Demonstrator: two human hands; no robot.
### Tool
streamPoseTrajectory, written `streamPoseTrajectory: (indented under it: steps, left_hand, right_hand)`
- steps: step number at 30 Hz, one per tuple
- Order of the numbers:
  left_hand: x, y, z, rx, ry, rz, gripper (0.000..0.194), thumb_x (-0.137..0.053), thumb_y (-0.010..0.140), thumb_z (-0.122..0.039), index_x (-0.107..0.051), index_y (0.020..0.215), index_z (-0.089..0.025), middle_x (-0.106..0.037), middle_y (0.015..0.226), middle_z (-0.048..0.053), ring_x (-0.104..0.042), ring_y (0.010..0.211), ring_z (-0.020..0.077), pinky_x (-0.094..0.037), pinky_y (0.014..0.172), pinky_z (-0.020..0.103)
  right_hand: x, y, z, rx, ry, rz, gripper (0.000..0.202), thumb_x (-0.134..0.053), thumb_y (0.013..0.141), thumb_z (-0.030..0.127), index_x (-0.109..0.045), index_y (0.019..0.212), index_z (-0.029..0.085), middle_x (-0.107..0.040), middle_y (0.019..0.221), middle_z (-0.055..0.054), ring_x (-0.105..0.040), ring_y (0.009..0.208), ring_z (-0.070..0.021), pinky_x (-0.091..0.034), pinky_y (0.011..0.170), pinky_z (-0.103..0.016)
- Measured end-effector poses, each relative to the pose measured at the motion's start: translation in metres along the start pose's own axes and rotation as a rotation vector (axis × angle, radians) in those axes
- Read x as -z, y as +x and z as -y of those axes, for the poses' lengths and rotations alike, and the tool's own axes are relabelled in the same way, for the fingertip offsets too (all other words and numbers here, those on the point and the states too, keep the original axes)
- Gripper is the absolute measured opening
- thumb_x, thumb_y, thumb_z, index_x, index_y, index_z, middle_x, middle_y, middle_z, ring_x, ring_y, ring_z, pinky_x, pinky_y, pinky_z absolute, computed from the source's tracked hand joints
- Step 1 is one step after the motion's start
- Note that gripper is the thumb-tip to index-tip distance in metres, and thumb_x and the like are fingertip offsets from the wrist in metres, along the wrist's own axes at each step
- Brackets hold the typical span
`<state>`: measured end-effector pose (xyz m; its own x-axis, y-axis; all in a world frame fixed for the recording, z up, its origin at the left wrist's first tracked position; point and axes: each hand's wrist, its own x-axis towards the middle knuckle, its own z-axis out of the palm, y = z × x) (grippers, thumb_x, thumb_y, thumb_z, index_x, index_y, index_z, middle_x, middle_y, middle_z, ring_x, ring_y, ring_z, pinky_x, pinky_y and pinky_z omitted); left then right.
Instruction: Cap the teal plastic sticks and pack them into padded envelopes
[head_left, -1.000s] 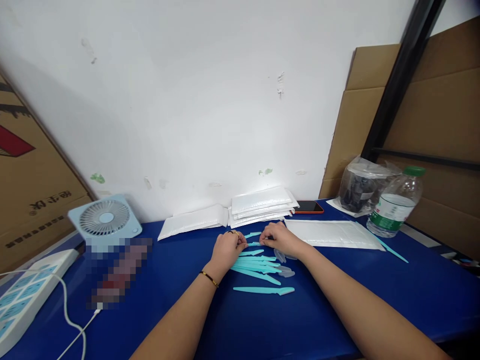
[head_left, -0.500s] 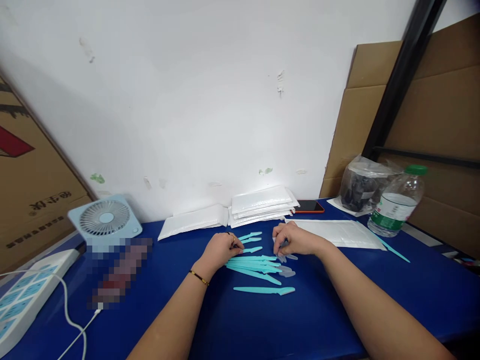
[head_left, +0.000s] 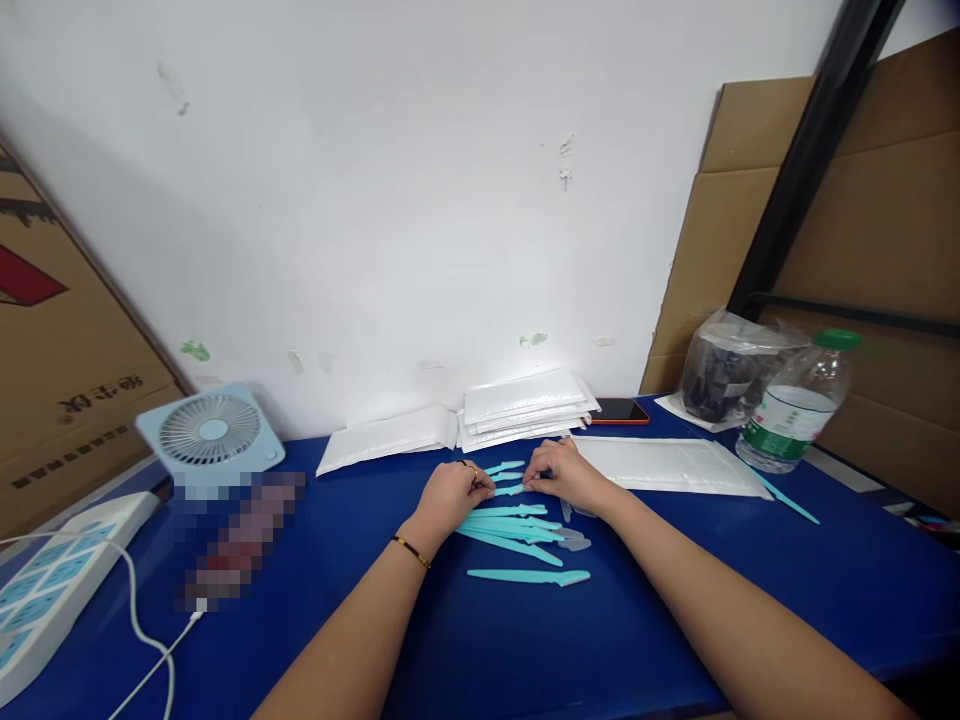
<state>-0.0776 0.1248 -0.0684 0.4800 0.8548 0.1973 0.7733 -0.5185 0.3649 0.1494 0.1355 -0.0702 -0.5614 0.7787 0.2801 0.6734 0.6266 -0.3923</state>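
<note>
- Holding one teal stick (head_left: 508, 490) between them, the left hand (head_left: 450, 495) and right hand (head_left: 564, 474) meet at the far end of the pile of sticks (head_left: 514, 525).
- Left fingers are curled tight on one end of that stick; right fingers pinch the other end.
- Half a second ago the right hand sat apart, over the clear caps (head_left: 574, 541). Now it is back at the stick, maybe bringing a cap; I cannot tell.
- One lone stick (head_left: 529, 576) lies nearer the person, apart from the pile.
- White mailers (head_left: 525, 405) are stacked by the wall, with a phone (head_left: 617, 411) beside them.
- A fan (head_left: 210, 432) stands left; a bottle (head_left: 796, 402) stands right on the blue table (head_left: 525, 650).
</note>
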Motion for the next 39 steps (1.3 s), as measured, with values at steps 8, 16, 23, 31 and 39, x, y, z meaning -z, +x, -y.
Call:
streamPoseTrajectory:
  steps: [8, 16, 23, 31, 39]
  left_hand:
    - [0.011, -0.007, -0.012, 0.017, -0.040, -0.019, 0.022, -0.060, 0.075, -0.038, -0.067, 0.091, -0.024, -0.064, 0.093, 0.002, -0.056, 0.079, 0.0151, -0.041, 0.068, 0.024]
    - [0.010, -0.012, -0.016, 0.027, -0.144, 0.118, 0.018, -0.056, 0.075, -0.035, -0.064, 0.075, -0.019, -0.061, 0.076, 0.000, -0.054, 0.068, 0.0126, -0.037, 0.057, 0.021]
    - [0.013, -0.010, -0.009, 0.144, -0.169, 0.034, 0.021, -0.051, 0.079, -0.037, -0.061, 0.079, -0.018, -0.061, 0.070, 0.000, -0.052, 0.063, 0.0125, -0.034, 0.054, 0.022]
    - [0.012, -0.009, -0.011, 0.127, -0.146, 0.008, 0.017, -0.053, 0.079, -0.034, -0.061, 0.078, -0.019, -0.060, 0.069, -0.001, -0.052, 0.062, 0.0118, -0.033, 0.054, 0.023]
    - [0.006, -0.005, -0.018, 0.084, -0.108, -0.030, 0.013, -0.055, 0.079, -0.032, -0.061, 0.076, -0.020, -0.062, 0.073, -0.002, -0.054, 0.065, 0.0119, -0.036, 0.058, 0.023]
  right_hand:
    - [0.023, -0.006, 0.001, 0.004, 0.009, 0.025, 0.013, -0.060, 0.079, 0.031, -0.070, 0.085, 0.027, -0.064, 0.090, -0.002, -0.053, 0.090, -0.0195, -0.024, 0.083, -0.037]
    - [0.042, -0.023, -0.016, -0.008, 0.045, 0.306, 0.014, -0.071, 0.065, 0.038, -0.072, 0.074, 0.027, -0.060, 0.092, -0.001, -0.050, 0.096, -0.0225, -0.024, 0.086, -0.036]
    - [0.035, -0.020, -0.014, -0.143, 0.160, 0.200, 0.021, -0.062, 0.072, 0.041, -0.066, 0.077, 0.020, -0.063, 0.080, -0.002, -0.054, 0.078, -0.0170, -0.035, 0.073, -0.029]
    - [0.031, -0.015, -0.007, -0.165, 0.272, 0.160, 0.027, -0.060, 0.074, 0.044, -0.064, 0.079, 0.018, -0.062, 0.067, 0.000, -0.053, 0.064, -0.0128, -0.038, 0.061, -0.023]
    - [0.018, -0.008, 0.012, -0.105, 0.117, 0.081, 0.018, -0.059, 0.077, 0.039, -0.066, 0.076, 0.022, -0.065, 0.072, 0.001, -0.054, 0.076, -0.0167, -0.033, 0.078, -0.030]
